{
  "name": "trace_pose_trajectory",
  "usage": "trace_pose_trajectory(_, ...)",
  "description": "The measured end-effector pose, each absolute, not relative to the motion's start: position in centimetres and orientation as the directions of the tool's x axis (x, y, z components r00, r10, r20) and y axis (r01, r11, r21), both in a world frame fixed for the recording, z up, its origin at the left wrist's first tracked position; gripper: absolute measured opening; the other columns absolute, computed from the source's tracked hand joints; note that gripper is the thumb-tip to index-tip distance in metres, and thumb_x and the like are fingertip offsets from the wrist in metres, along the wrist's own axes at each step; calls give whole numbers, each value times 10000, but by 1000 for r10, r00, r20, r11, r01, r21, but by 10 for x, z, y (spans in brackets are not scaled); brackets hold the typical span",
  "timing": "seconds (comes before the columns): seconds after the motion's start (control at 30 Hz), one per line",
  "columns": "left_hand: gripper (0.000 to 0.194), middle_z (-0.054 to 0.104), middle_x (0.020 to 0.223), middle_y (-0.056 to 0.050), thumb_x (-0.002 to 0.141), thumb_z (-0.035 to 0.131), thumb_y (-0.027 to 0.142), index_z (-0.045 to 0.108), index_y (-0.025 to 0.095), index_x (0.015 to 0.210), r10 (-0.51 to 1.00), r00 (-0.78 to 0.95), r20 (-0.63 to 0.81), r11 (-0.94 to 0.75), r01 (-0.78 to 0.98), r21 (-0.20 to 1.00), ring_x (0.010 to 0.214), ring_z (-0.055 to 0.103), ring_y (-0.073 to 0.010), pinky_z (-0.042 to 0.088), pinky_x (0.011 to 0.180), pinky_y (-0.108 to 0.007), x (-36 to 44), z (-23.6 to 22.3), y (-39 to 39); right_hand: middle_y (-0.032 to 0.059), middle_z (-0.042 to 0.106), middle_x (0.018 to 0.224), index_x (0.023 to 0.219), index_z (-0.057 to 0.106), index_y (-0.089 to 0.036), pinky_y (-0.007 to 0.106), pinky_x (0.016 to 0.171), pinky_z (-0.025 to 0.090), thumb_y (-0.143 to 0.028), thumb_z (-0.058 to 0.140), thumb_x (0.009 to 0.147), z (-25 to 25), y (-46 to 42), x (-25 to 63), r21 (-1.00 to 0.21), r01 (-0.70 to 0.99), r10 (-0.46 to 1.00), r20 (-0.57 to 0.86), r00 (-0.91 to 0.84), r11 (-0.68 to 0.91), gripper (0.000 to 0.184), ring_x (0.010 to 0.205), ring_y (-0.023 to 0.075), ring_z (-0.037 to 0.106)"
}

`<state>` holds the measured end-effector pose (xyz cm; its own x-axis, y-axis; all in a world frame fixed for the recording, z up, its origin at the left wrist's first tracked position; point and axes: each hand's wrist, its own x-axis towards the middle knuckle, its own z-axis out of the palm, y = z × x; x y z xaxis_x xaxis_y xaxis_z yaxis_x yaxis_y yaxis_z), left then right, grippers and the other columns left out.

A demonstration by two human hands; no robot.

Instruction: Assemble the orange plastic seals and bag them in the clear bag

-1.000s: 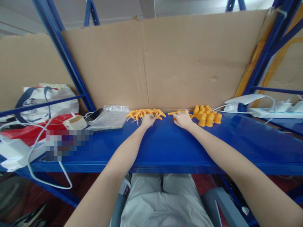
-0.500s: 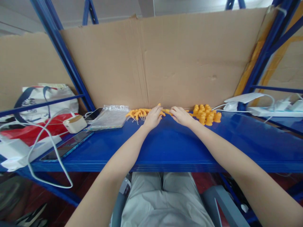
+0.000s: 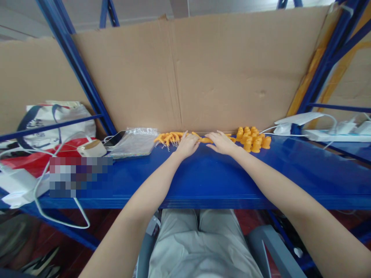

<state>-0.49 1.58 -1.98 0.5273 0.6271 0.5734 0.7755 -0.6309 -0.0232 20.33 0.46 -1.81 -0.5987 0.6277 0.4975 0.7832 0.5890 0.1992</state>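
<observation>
Along the back of the blue shelf lies a row of orange branching pieces, several with small metal chains hanging from their near ends. My left hand is at the right end of this bunch, its fingers closed on an orange piece that partly shows beyond them. Beside it, my right hand lies palm down with thumb and fingers apart, touching a long orange piece. My fingers hide part of these pieces. Right of my right hand stand several orange cup-shaped pieces, grouped closely together.
A cardboard panel rises behind the shelf. On the left are clear plastic bags, a white charger, a looping white cable and a cloth bag. A white power strip lies at the right.
My right hand's thumb and fingers have spread apart. My left fingers have shifted slightly over the orange piece. The cup-shaped pieces have stayed in place.
</observation>
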Motion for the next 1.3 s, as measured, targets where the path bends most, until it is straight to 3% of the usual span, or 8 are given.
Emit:
trace_pose_trajectory(0.1, 184, 726, 1033, -107, 919, 505, 195, 682, 186, 966, 579, 558, 595, -665, 745, -51, 1073, 623, -258, 284, 1155, -510, 0, -16, 11, 171, 637, 1323, 1356, 531, -134, 512, 1119, 281, -281, 423, 1009, -17, 1, 198, 198, 790, 616, 528, -585, 580, 392, 1252, 275, 551)
trace_pose_trajectory(0.2, 189, 720, 972, -119, 932, 499, 222, 682, 175, 913, 550, 568, 612, -689, 723, -52, 1012, 626, -264, 370, 1060, -467, 4, -14, 8, 156, 693, 1209, 1250, 600, -142, 504, 1106, 256, -244, 397, 1019, -12, -5, 191, 232, 804, 636, 509, -581, 548, 324, 1167, 271, 595)
trace_pose_trajectory(0.37, 166, 706, 861, -104, 902, 542, 235, 669, 172, 815, 605, 504, 616, -675, 735, 61, 911, 632, -254, 417, 947, -416, 7, -14, 8, 147, 727, 1095, 1121, 649, -140, 480, 1061, 244, -207, 400, 1009, -4, -12, 184, 286, 814, 672, 462, -579, 505, 281, 1056, 276, 621)
trace_pose_trajectory(0.53, 167, 659, 708, -40, 859, 608, 276, 636, 183, 722, 698, 381, 607, -665, 658, 352, 756, 608, -192, 450, 821, -328, 10, -11, 13, 140, 726, 1039, 1100, 657, -149, 468, 1021, 240, -175, 374, 999, 2, -13, 181, 331, 813, 655, 481, -582, 479, 302, 1015, 277, 594)
trace_pose_trajectory(0.67, 240, 601, 625, 1, 841, 635, 371, 628, 169, 711, 835, 312, 453, -549, 412, 727, 607, 542, -127, 428, 618, -239, 13, -8, 16, 135, 708, 1035, 1112, 649, -164, 454, 993, 253, -148, 350, 997, 8, -12, 182, 372, 812, 606, 540, -584, 450, 320, 1017, 272, 560)
trace_pose_trajectory(0.77, 254, 576, 595, 13, 788, 678, 392, 653, 157, 696, 874, 318, 367, -453, 262, 852, 605, 516, -115, 403, 591, -228, 14, -6, 15, 120, 699, 1020, 1105, 642, -181, 444, 977, 268, -158, 350, 1006, 8, -11, 185, 410, 797, 552, 576, -603, 443, 310, 994, 264, 549)
trace_pose_trajectory(1.03, 207, 505, 561, 13, 732, 718, 326, 689, 123, 700, 858, 449, 249, -279, 1, 960, 522, 416, -85, 312, 529, -244, 10, -5, 10, 137, 695, 1006, 1054, 630, -143, 425, 984, 290, -140, 378, 989, 3, -5, 188, 437, 772, 485, 604, -632, 462, 261, 957, 259, 571)
trace_pose_trajectory(1.3, 127, 529, 594, 19, 730, 701, 222, 615, 148, 674, 888, 429, 165, -213, 67, 975, 505, 443, -78, 299, 494, -217, 6, -10, 13, 155, 679, 1251, 1212, 601, -153, 502, 1058, 286, -108, 415, 965, -5, -2, 193, 303, 751, 596, 466, -654, 587, 312, 1165, 272, 579)
